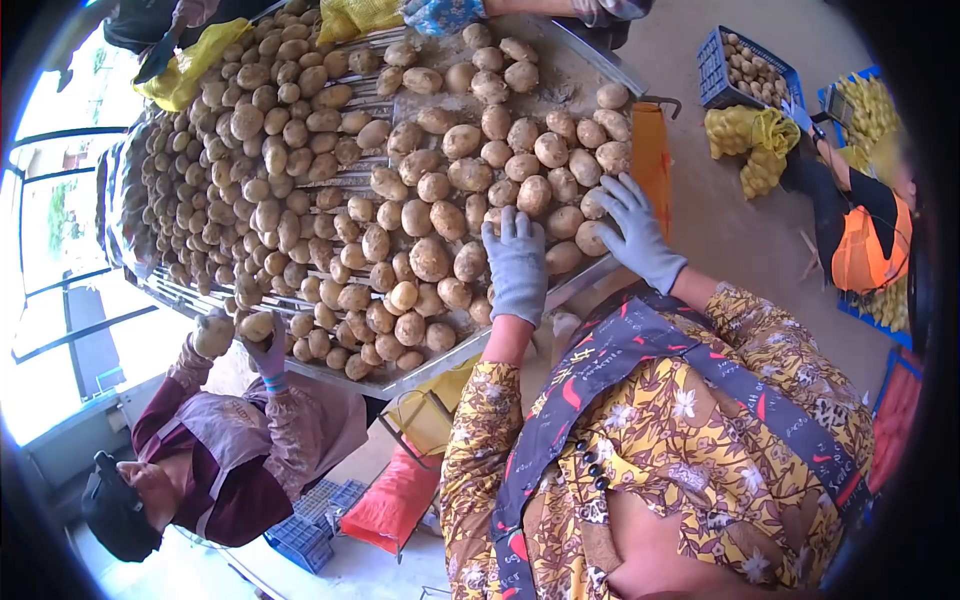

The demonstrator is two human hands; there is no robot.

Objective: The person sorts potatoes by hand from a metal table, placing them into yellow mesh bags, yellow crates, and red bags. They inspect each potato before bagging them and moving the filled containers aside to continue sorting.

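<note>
Many brown potatoes (429,258) cover a metal sorting table (570,290). My left hand (517,265), in a grey glove, lies on potatoes near the table's front edge, palm down with its fingers stretched forward. To its right my right hand (638,235), gloved in grey too, rests with spread fingers at the rightmost potatoes, by the table's corner. Neither hand has a potato visibly gripped. What lies under the palms is hidden.
A co-worker (240,450) at the left holds potatoes over the table edge. Gloved hands of others (440,14) show at the far side. An orange sheet (652,155) hangs at the right end. Beyond are a blue crate (715,75), yellow net bags (765,150) and a person in orange (868,250).
</note>
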